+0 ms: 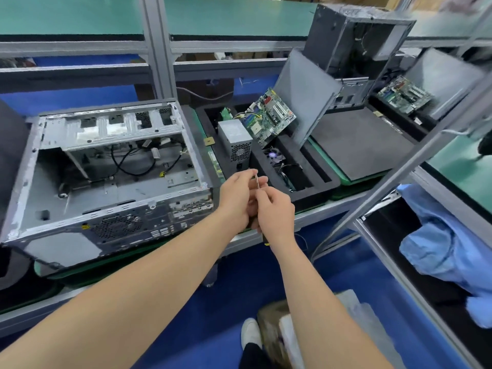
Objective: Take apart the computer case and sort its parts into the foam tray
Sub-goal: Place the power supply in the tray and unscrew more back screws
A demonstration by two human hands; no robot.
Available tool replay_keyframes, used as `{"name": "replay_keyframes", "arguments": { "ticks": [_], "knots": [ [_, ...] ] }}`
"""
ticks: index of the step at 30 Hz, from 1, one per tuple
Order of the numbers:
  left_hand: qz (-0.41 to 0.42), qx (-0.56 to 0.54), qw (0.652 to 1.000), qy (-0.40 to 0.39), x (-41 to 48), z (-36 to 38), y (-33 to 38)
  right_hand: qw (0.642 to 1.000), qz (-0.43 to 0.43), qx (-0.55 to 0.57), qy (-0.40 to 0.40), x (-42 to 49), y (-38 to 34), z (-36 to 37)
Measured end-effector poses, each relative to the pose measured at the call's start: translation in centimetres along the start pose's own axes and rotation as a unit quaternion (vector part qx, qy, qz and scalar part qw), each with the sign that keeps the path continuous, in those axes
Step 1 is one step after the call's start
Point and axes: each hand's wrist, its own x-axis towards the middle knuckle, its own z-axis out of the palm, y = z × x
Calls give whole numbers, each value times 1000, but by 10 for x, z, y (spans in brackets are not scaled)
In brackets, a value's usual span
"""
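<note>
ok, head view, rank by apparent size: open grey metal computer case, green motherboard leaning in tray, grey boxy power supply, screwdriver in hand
1. Open grey metal computer case
2. Green motherboard and grey boxy power supply: too close to rank
3. Screwdriver, only partly showing

- The screwdriver [256, 182] shows only a thin shaft above the two grips and a dark handle end below the right grip [275, 214]. The rest is hidden between them.
- The left grip [237, 201] has its fingers mostly behind the right one. Whether anything small is pinched at the shaft cannot be told.
- The computer case [106, 169] has its left end covered by a dark shape at the picture's edge.
- The second case [354, 41], top right, is smeared with blur.
- The blue cloth [439, 249] is cut off by the right edge.
</note>
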Motion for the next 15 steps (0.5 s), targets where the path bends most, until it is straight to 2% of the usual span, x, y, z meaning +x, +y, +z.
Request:
{"name": "replay_keyframes", "arguments": {
  "ticks": [3,5,11,15],
  "knots": [
    [1,37,999,31,35,19,-12,1000,7,-15,-6,40,14,-11],
    [16,103,992,73,60,25,-22,999,16,-27,-25,68,23,-15],
    [46,274,947,160,111,15,-40,990,69,-35,-114,136,48,-4],
    [46,334,923,187,129,11,-41,983,109,-38,-143,162,66,7]
  ]
}}
